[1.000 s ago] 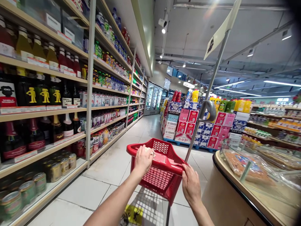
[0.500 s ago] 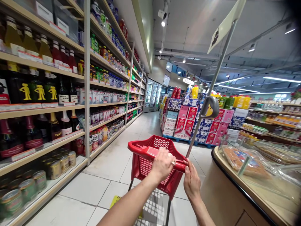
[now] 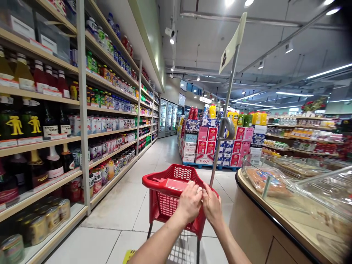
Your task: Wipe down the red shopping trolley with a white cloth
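A small red plastic shopping cart [image 3: 162,205] with perforated basket walls stands in front of me on the tiled floor. My left hand [image 3: 190,200] is closed around the right part of its handle bar. Right beside it, nearly touching, my right hand [image 3: 212,204] is closed on the same bar near the corner; its fingertips are partly hidden. A metal pole [image 3: 227,91] rises from the cart's right side, bearing a pale flag [image 3: 233,42] and a grey loop [image 3: 228,128]. What lies inside the basket cannot be made out.
Shelves [image 3: 110,134] of bottles, cans and cartons line the left side. A curved glass-topped counter [image 3: 275,216] with packaged food is close on the right. Ahead, stacked drink boxes [image 3: 206,141] stand beside the aisle, with glass-door fridges [image 3: 167,115] farther back.
My right hand has moved left along the handle, up beside my left hand, and its fingers have curled. The shelves have shifted left in view, and the cart sits slightly lower.
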`<state>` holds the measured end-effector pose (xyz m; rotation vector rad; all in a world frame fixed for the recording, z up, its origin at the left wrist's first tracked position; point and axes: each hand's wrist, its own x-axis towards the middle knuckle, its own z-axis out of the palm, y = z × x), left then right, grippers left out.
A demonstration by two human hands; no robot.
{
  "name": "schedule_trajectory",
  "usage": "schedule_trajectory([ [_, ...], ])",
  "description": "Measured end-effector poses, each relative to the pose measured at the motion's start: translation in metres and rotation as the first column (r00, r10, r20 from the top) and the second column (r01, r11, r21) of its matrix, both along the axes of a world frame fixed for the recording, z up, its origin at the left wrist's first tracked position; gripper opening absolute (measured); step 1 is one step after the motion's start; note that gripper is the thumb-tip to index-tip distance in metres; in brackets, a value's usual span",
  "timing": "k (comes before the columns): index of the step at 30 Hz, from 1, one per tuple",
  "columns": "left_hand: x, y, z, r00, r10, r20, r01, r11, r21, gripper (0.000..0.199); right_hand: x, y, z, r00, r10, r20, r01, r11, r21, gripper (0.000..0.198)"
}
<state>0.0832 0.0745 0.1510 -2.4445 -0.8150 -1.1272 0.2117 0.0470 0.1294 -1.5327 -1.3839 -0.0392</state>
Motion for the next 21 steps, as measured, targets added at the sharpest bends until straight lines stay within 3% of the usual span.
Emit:
schedule_trajectory([
  [3, -0.014, 0.004, 0.005, 1.0, -0.021, -0.009, 0.021, 1.0, -0.001, 0.023, 0.003, 0.004, 0.001, 0.999, -0.013, -0.048, 0.014, 1.0, 0.02, 0.046],
  [6, -0.054, 0.022, 0.015, 0.974, 0.178, 0.139, -0.165, 0.981, -0.099, 0.023, 0.016, 0.0, 0.001, 0.993, 0.021, -0.116, -0.013, 0.998, 0.064, 0.04],
  [8, -0.068, 0.029, 0.018, 0.955, 0.241, 0.175, -0.22, 0.967, -0.128, 0.024, 0.023, -0.004, 0.002, 0.991, 0.012, -0.132, 0.0, 0.996, 0.091, 0.037],
  [11, -0.05, 0.02, 0.013, 0.972, 0.199, 0.127, -0.185, 0.976, -0.111, 0.019, 0.023, -0.005, 0.007, 0.998, -0.053, -0.039, 0.055, 0.998, 0.036, 0.034],
  [14, -0.014, 0.002, 0.008, 0.998, 0.052, 0.026, -0.051, 0.998, -0.035, 0.019, 0.013, 0.0, 0.016, 0.984, -0.09, 0.153, 0.097, 0.995, -0.039, 0.034],
  [16, -0.007, -0.001, 0.007, 0.999, -0.028, -0.024, 0.028, 1.0, 0.005, 0.022, 0.007, 0.003, 0.02, 0.977, -0.077, 0.197, 0.087, 0.995, -0.04, 0.036],
  [19, -0.039, 0.011, 0.008, 0.999, -0.046, -0.016, 0.045, 0.998, -0.033, 0.022, 0.011, 0.005, 0.021, 0.985, -0.042, 0.166, 0.047, 0.998, -0.03, 0.038],
  [21, -0.068, 0.024, 0.01, 0.992, 0.092, 0.085, -0.083, 0.991, -0.102, 0.023, 0.018, 0.004, 0.018, 0.989, 0.002, 0.149, -0.001, 1.0, -0.006, 0.037],
])
